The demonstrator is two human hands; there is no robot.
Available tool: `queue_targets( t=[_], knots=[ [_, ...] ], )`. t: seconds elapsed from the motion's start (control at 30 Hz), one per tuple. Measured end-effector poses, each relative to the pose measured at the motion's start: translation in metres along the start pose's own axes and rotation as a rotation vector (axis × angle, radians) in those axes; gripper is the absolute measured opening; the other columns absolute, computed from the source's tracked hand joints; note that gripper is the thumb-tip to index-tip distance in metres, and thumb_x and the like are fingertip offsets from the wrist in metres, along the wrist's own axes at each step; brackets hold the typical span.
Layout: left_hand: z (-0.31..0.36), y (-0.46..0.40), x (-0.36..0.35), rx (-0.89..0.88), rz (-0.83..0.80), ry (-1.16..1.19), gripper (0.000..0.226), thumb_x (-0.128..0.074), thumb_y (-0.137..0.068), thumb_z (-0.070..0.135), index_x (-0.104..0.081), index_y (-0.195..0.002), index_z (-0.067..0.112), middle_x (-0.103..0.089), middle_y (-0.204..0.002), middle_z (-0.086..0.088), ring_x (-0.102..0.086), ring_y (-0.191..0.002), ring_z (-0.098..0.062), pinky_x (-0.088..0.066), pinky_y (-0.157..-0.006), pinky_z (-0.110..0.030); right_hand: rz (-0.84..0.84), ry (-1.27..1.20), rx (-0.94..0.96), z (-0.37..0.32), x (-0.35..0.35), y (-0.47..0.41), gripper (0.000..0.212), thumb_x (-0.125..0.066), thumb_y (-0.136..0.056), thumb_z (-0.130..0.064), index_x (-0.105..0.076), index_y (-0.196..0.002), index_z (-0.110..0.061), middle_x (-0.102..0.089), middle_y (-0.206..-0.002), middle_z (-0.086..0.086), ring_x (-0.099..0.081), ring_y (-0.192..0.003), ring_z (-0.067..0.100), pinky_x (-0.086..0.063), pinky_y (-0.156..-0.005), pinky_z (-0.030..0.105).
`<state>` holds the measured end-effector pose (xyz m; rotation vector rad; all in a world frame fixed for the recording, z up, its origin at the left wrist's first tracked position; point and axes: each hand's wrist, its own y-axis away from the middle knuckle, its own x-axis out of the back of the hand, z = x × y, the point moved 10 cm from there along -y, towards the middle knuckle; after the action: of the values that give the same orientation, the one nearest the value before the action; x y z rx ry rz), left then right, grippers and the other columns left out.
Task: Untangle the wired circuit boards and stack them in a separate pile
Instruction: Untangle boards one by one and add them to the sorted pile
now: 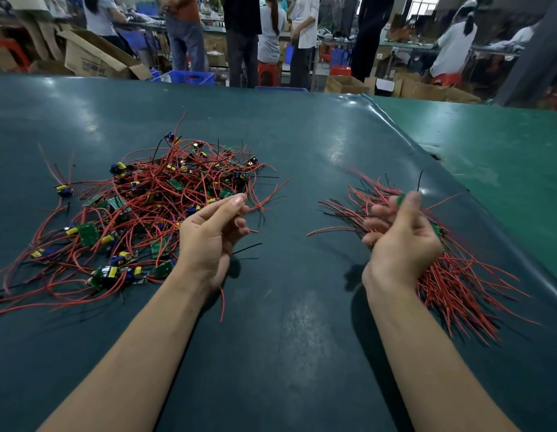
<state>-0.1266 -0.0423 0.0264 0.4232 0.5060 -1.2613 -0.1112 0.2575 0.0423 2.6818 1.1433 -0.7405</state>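
Head view. Dark teal table mat [286,157] filled most of the frame; a lighter green surface [504,145] adjoined it at the upper right.

Item: tangled pile of wired circuit boards [152,213], left centre of the frame. Small green boards with yellow and blue components, knotted among long red wires and a few black ones, lying on the mat. Loose red strands trailed toward the left edge.

Item: separate pile [451,275], right centre of the frame, well apart from the tangle. Red and black wires lay roughly parallel, fanning toward the lower right; most boards there were hidden under the wires and the hand.

Item: left hand [211,232], centre of the frame, just beside the tangle's right edge. Palm turned up, fingers loosely curled. A red wire [222,304] hung below the wrist and a black wire [247,247] stuck out to its right; whether the fingers gripped either could not be told.

Item: right hand [401,238], over the near side of the separate pile. Palm up, fingers curled, thumb and fingers pinching a small green circuit board [400,198] at the fingertips, blurred.

Background, top of the frame: several people standing or seated at benches, cardboard boxes [93,57] at the upper left, a blue crate [193,77], red stools [269,73].
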Motion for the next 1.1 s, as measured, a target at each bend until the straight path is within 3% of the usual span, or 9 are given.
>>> queue_targets(
  t=[0.13,0.2,0.27,0.37,0.43,0.5,0.6,0.8,1.1],
  knots=[
    [0.000,-0.001,0.002,-0.054,-0.005,-0.107,0.008,-0.064,-0.089,0.004,-0.072,-0.089,0.003,-0.067,-0.068,-0.002,-0.054,-0.055,-0.011,-0.049,-0.053,-0.019,0.132,-0.221,-0.333,0.036,0.013,0.005,0.021,-0.053,-0.101,-0.014,-0.061,-0.101,0.005,-0.071,-0.104,0.018,-0.073,-0.068,0.016,-0.057,-0.061,0.019],
    [0.013,0.002,0.001,-0.234,0.018,-0.385,0.009,-0.066,-0.089,0.004,-0.074,-0.086,0.009,-0.068,-0.067,0.001,-0.058,-0.056,-0.009,-0.050,-0.055,-0.019,0.109,-0.214,-0.380,0.041,0.011,0.008,0.022,-0.054,-0.101,-0.017,-0.060,-0.096,0.004,-0.071,-0.100,0.018,-0.073,-0.068,0.018,-0.058,-0.060,0.019],
    [0.037,0.017,-0.010,-0.574,0.057,-0.826,0.008,-0.069,-0.088,0.007,-0.074,-0.086,0.013,-0.069,-0.076,0.003,-0.063,-0.067,-0.010,-0.051,-0.066,-0.023,0.062,-0.192,-0.386,0.039,0.006,0.009,0.023,-0.054,-0.101,-0.019,-0.060,-0.089,0.000,-0.072,-0.089,0.015,-0.073,-0.065,0.018,-0.055,-0.053,0.018],
    [0.051,0.040,-0.027,-0.935,0.136,-1.305,0.011,-0.069,-0.086,0.013,-0.075,-0.095,0.012,-0.067,-0.090,-0.004,-0.057,-0.088,-0.027,-0.045,-0.080,-0.038,-0.048,-0.099,-0.367,0.036,-0.005,0.011,0.024,-0.052,-0.101,-0.018,-0.063,-0.084,-0.005,-0.071,-0.066,0.004,-0.069,-0.053,0.013,-0.048,-0.042,0.017],
    [0.054,0.031,-0.013,-0.838,0.304,-1.487,0.024,-0.067,-0.086,0.022,-0.071,-0.109,0.015,-0.063,-0.104,-0.008,-0.051,-0.104,-0.033,-0.039,-0.087,-0.043,-0.125,-0.011,-0.341,0.038,-0.013,0.015,0.026,-0.052,-0.101,-0.020,-0.064,-0.083,-0.007,-0.067,-0.056,0.000,-0.063,-0.044,0.010,-0.042,-0.036,0.017],
    [0.052,0.015,0.011,-0.570,0.422,-1.624,0.037,-0.064,-0.087,0.030,-0.064,-0.121,0.017,-0.057,-0.119,-0.012,-0.044,-0.116,-0.035,-0.034,-0.094,-0.046,-0.169,0.076,-0.294,0.041,-0.019,0.019,0.028,-0.053,-0.101,-0.022,-0.065,-0.081,-0.007,-0.062,-0.051,-0.002,-0.055,-0.038,0.010,-0.035,-0.033,0.016],
    [0.044,0.004,0.027,-0.356,0.427,-1.820,0.033,-0.057,-0.091,0.035,-0.067,-0.116,0.015,-0.062,-0.117,-0.014,-0.047,-0.113,-0.037,-0.034,-0.094,-0.047,-0.220,0.170,-0.240,0.045,-0.025,0.022,0.029,-0.053,-0.101,-0.021,-0.066,-0.079,-0.007,-0.058,-0.047,-0.003,-0.050,-0.036,0.010,-0.032,-0.033,0.017],
    [0.051,0.009,0.026,-0.439,0.474,-1.731,0.023,-0.061,-0.092,0.028,-0.070,-0.111,0.018,-0.071,-0.104,-0.009,-0.050,-0.107,-0.035,-0.033,-0.089,-0.047,-0.352,0.306,-0.204,0.049,-0.037,0.028,0.029,-0.054,-0.100,-0.023,-0.067,-0.077,-0.010,-0.058,-0.047,-0.004,-0.046,-0.035,0.009,-0.032,-0.034,0.017],
    [0.077,0.046,-0.006,-1.004,0.458,-1.413,0.019,-0.063,-0.091,0.015,-0.075,-0.105,0.013,-0.075,-0.089,-0.007,-0.061,-0.086,-0.032,-0.039,-0.076,-0.040,-0.535,0.513,-0.022,0.047,-0.056,0.039,0.030,-0.057,-0.098,-0.024,-0.069,-0.073,-0.014,-0.061,-0.050,-0.001,-0.049,-0.039,0.007,-0.037,-0.040,0.018]
  ],
)
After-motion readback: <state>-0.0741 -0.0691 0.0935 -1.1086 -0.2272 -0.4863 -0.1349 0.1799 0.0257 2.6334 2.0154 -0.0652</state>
